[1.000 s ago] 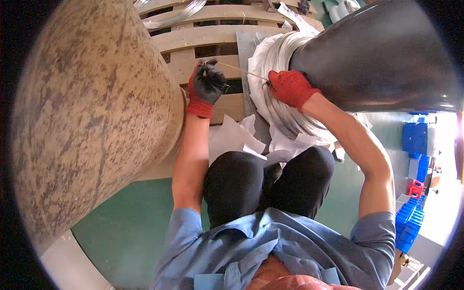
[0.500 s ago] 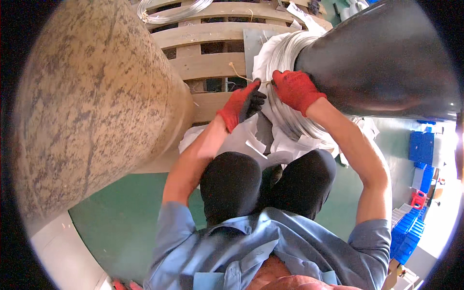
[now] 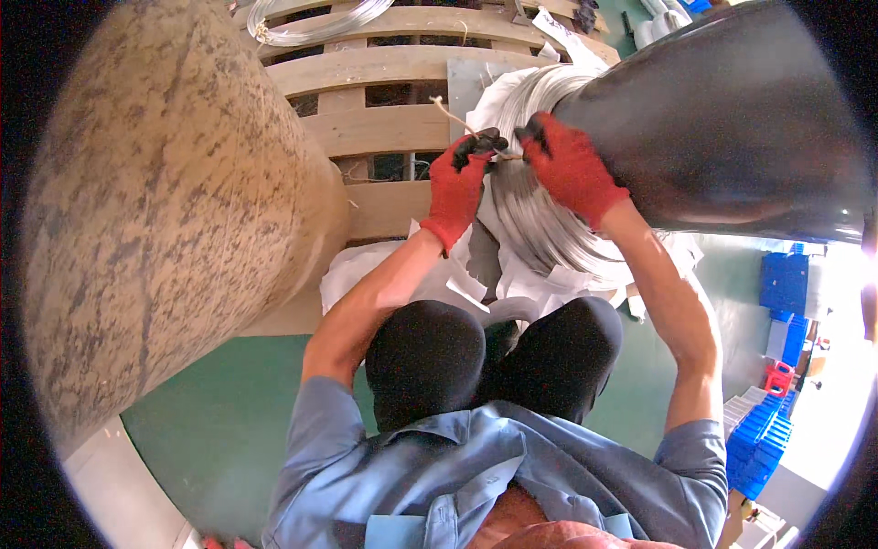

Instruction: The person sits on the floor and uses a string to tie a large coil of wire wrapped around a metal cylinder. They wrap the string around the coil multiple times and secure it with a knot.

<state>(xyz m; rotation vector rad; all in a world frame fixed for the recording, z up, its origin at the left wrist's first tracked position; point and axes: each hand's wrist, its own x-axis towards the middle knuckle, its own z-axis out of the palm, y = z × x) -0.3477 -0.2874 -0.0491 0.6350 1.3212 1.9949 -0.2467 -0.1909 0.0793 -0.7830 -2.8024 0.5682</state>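
A pale cord [image 3: 449,111] is being pinched in the fingers of the left hand [image 3: 462,188], its free end being left to stand out beyond them. The right hand [image 3: 574,169] is being held just above the wire coil [image 3: 538,224], fingers curled; whether cord is being gripped there cannot be told. The coil is being carried near the right edge of the wooden pallet [image 3: 380,130], right beside the black cylinder [image 3: 722,128], with white paper [image 3: 352,272] being spread toward the pallet's near edge.

As a judgement, the cord is being handled best when the pinch is being kept close to the wires, when slack is being taken up evenly, and when the strands are being kept bunched rather than crossed. The loose end is best being kept clear of both hands.

Compared with one second ago, the left hand is now being held against the coil's left side instead of being drawn out over the slats, and the cord's tip is now being left free.
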